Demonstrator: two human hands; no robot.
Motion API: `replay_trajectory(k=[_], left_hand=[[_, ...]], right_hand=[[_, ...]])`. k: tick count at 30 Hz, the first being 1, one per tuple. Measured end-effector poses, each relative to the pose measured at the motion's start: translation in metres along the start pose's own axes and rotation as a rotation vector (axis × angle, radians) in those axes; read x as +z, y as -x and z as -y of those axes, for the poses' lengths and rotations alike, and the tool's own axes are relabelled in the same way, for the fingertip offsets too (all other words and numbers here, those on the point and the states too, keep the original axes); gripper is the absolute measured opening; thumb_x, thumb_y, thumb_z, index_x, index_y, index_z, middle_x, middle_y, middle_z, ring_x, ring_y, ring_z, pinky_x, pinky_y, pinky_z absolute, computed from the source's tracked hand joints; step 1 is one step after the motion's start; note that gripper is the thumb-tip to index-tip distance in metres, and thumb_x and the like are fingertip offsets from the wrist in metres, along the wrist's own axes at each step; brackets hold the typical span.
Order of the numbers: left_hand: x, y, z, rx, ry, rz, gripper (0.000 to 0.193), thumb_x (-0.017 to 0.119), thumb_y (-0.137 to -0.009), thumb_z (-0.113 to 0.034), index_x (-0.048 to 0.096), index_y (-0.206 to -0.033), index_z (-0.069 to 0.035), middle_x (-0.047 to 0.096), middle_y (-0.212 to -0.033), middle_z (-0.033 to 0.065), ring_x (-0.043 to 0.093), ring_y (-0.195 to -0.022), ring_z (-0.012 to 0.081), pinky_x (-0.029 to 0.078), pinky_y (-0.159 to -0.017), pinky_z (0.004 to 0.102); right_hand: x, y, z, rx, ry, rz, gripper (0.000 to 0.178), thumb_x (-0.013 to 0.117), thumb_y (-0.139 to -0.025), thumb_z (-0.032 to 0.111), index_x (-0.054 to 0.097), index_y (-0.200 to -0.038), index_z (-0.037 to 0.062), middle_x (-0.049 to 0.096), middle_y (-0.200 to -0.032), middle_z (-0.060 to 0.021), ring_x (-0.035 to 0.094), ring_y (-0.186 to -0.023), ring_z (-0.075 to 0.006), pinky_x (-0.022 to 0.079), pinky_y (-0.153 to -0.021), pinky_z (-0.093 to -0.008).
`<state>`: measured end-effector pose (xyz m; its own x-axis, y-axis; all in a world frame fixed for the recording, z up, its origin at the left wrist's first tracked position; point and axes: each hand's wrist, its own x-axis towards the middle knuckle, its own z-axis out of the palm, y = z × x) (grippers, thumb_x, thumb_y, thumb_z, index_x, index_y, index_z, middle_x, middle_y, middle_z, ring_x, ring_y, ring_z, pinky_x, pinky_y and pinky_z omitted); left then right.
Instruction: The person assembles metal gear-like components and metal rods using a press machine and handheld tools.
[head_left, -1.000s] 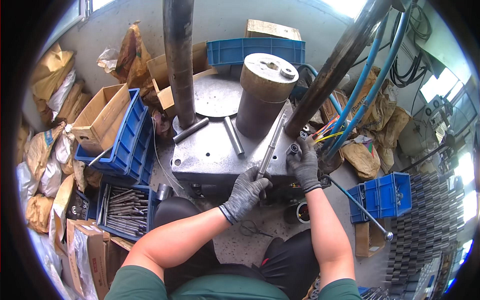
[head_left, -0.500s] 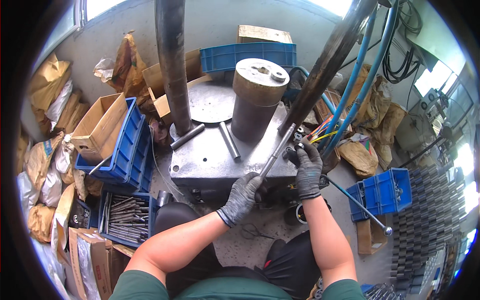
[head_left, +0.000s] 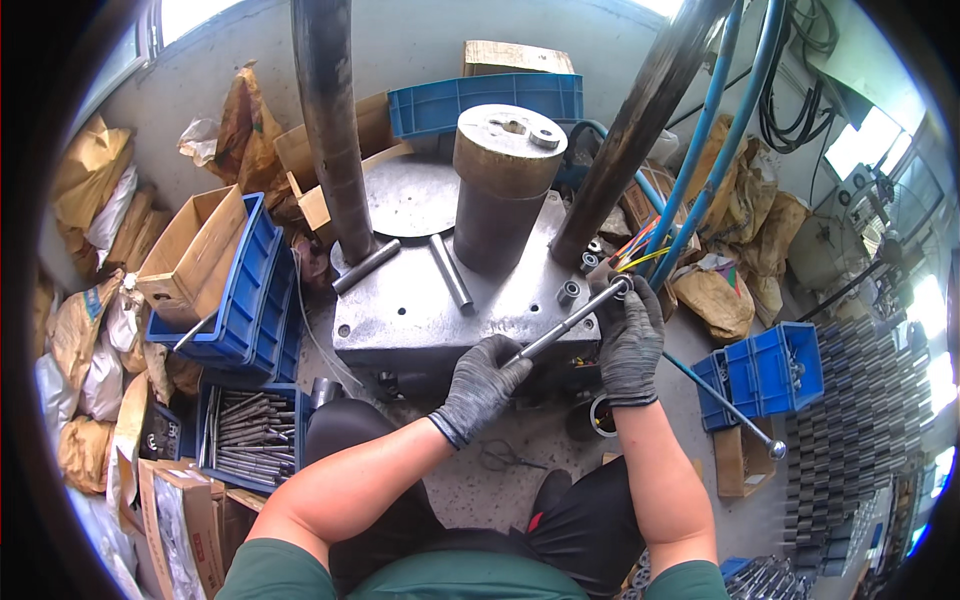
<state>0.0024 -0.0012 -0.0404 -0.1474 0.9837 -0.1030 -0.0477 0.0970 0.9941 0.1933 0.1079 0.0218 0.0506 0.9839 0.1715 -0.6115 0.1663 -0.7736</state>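
My left hand (head_left: 482, 385), in a grey knit glove, is closed round the near end of a slim stepped metal shaft (head_left: 563, 330). The shaft slants up to the right over the front of the steel press table (head_left: 420, 335). At its far tip, my gloved right hand (head_left: 632, 345) pinches a small bearing (head_left: 622, 286), which touches the shaft end; whether it sits round the tip I cannot tell. Close by on the table stands another bearing (head_left: 569, 291), with more small bearings (head_left: 588, 261) behind it.
On the table stands a thick steel cylinder (head_left: 500, 210) with a ring (head_left: 545, 135) on top, beside two loose rods (head_left: 452, 273). Two dark columns (head_left: 335, 130) rise behind. Blue hoses (head_left: 708, 130) hang at right. A blue crate of shafts (head_left: 250, 435) stands at left.
The shaft has swung to a flatter slant, its tip moving right to the bearing in my right hand. My right hand has shifted slightly right. The view has moved a little.
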Motion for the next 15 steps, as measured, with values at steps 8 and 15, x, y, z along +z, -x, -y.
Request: replay_trajectory(k=[8, 15], left_hand=[[-0.001, 0.005, -0.007, 0.028, -0.098, -0.018, 0.026, 0.080, -0.090, -0.014, 0.070, -0.110, 0.000, 0.074, -0.095, 0.0126, 0.068, -0.088, 0.0182, 0.056, -0.085, 0.0364], [-0.002, 0.008, -0.007, 0.002, 0.019, 0.043, 0.027, 0.080, -0.092, -0.018, 0.071, -0.109, 0.001, 0.074, -0.095, 0.0104, 0.067, -0.089, 0.0162, 0.055, -0.085, 0.0357]], right_hand=[[-0.014, -0.005, 0.002, -0.003, 0.019, 0.033, 0.029, 0.057, -0.106, 0.001, 0.063, -0.134, 0.0028, 0.072, -0.121, -0.0133, 0.073, -0.111, -0.0317, 0.063, -0.100, -0.0452], [-0.001, 0.006, 0.012, 0.083, -0.059, 0.058, 0.032, 0.064, -0.102, 0.003, 0.063, -0.134, 0.0029, 0.072, -0.121, -0.0131, 0.073, -0.112, -0.0302, 0.060, -0.103, -0.0451]])
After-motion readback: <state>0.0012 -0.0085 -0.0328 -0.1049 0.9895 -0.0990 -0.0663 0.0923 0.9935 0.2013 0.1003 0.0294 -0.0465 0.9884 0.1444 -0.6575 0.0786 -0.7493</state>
